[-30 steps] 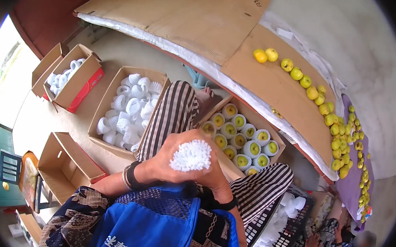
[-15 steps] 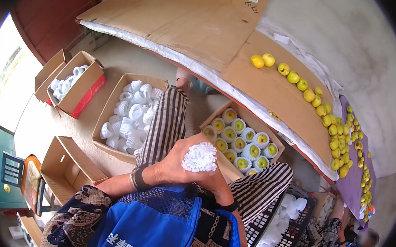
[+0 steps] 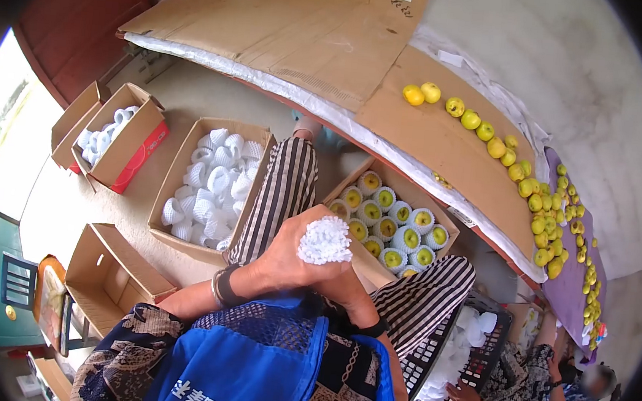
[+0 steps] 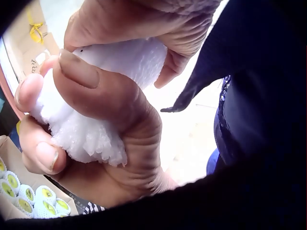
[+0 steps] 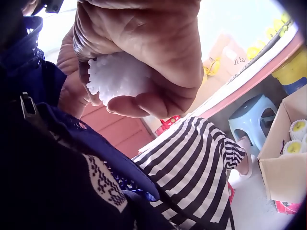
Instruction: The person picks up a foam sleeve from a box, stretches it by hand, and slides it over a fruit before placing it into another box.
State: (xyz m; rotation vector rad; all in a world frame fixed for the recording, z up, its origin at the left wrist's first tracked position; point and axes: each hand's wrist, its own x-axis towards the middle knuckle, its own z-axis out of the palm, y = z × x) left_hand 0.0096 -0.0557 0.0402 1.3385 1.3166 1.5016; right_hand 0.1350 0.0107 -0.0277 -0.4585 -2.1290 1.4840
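Note:
A bundle of white foam netting is held up before the person's lap, its bumpy end facing the head camera. Round its left side curls the left hand, and the right hand meets it from the lower right. In the left wrist view, the left hand grips the foam with thumb across it and fingers curled; the right hand holds the upper part. The right wrist view shows the right hand with fingers curled round the foam; the left hand is partly hidden behind.
A carton of foam nets stands left of the striped legs; a carton of netted apples is ahead to the right. Loose yellow-green apples line the cardboard-covered table. A black crate and another person's hand are at right.
Both hands and the foam have shifted slightly right and up in the head view since a second ago. The other person's hand has moved to the black crate.

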